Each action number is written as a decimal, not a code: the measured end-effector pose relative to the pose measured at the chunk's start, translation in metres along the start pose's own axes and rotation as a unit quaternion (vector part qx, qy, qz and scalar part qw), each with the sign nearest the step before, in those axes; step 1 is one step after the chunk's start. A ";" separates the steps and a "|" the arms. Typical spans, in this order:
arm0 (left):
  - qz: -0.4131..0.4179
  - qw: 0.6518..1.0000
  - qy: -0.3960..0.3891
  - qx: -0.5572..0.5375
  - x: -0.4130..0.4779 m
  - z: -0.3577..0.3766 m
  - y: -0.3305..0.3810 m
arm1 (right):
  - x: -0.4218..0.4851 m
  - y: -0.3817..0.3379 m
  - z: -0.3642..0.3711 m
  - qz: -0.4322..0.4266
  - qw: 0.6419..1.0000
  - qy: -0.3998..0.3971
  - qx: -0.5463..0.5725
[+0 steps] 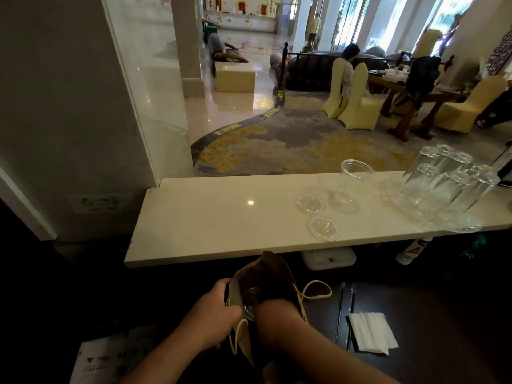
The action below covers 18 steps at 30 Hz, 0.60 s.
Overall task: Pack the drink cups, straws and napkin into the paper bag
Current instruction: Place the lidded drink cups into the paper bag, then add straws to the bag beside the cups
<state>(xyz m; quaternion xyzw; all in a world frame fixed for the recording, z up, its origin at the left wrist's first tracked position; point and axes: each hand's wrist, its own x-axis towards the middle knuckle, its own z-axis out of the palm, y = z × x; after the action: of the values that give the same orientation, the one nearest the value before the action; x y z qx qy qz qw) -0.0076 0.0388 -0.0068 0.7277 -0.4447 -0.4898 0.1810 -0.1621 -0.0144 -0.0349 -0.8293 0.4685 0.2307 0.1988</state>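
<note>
Left hand point(221, 306) fingers grip the brown paper bag point(266, 275) rim; right hand point(273, 310) reaches inside, fingers hidden, at a clear plastic cup point(250, 299).

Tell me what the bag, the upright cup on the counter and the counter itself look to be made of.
Bag: brown kraft paper, matte, creased at its rim, with pale twisted cord handles. Upright cup: clear thin plastic by the look, though glass cannot be ruled out; the carpet shows through it. Counter: cream stone or a stone-like composite, polished, with a bright light reflection.
</note>
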 end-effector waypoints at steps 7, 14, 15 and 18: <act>0.002 1.000 0.009 0.004 0.001 -0.002 0.005 | -0.037 0.008 -0.065 -0.094 0.951 0.294 0.013; 0.007 1.000 0.007 0.011 -0.001 0.001 0.010 | -0.046 0.084 -0.090 0.020 0.918 0.384 0.095; 0.010 1.000 0.007 0.009 -0.002 0.002 0.010 | -0.044 0.099 -0.084 0.051 0.915 0.386 0.108; 0.011 1.000 0.009 0.008 0.000 0.002 0.010 | -0.033 0.143 -0.055 0.138 0.909 0.365 0.149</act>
<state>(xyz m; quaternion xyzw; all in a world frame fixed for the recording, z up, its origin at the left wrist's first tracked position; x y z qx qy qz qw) -0.0144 0.0343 -0.0009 0.7285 -0.4548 -0.4780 0.1843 -0.2910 -0.0905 0.0124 -0.7436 0.6469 -0.1351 0.1016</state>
